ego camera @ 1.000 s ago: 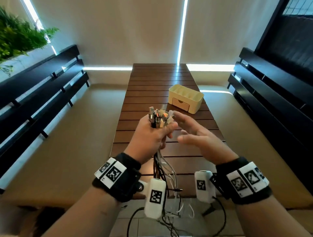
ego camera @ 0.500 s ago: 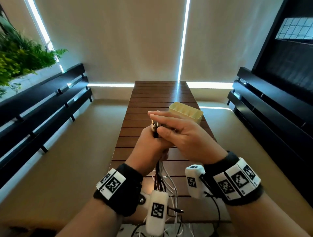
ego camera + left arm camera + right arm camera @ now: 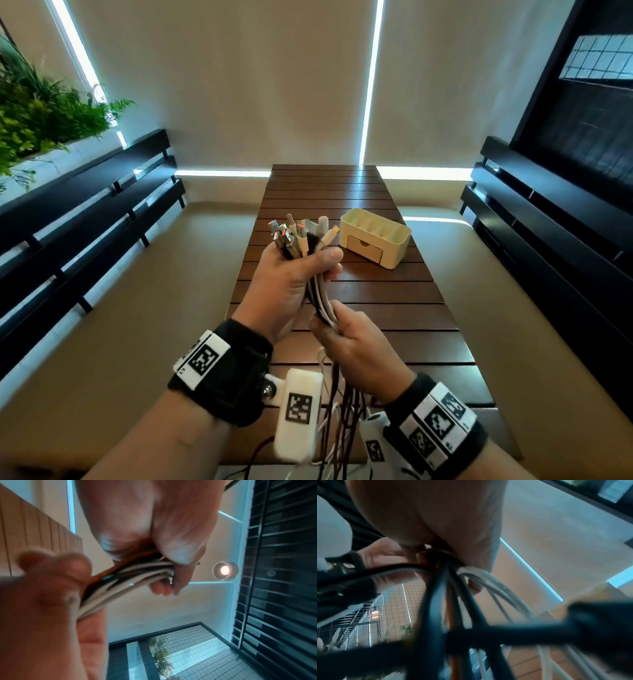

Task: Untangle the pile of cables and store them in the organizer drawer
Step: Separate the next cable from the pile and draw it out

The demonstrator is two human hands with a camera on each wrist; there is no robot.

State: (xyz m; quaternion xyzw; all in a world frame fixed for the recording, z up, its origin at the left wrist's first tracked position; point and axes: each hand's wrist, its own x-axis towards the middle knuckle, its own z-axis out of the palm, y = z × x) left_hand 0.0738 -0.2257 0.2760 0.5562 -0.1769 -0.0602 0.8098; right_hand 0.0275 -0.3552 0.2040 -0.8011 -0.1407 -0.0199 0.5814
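Observation:
A bundle of cables (image 3: 322, 305), white, black and orange, is held upright above the wooden table (image 3: 383, 301). My left hand (image 3: 308, 270) grips it just under the plugs (image 3: 301, 233), which fan out above the fist. Lower down, my right hand (image 3: 337, 329) holds the same cords, and the loose ends hang past both wrists. The left wrist view shows the cables (image 3: 133, 578) running from my left hand (image 3: 178, 566) into my right hand (image 3: 51, 595). Under my right hand (image 3: 436, 520) the cords (image 3: 447, 595) spread downward. The cream organizer (image 3: 397, 253) stands on the table to the right, its drawer (image 3: 364, 248) closed.
Dark slatted benches (image 3: 85, 219) run along both sides of the table, with beige cushions below them. Green plants (image 3: 41, 116) fill the upper left. The organizer's top compartments (image 3: 373, 224) are open.
My right hand has come off the plug ends and slid down the bundle, and it now holds the cords below my left hand. The left hand keeps its grip.

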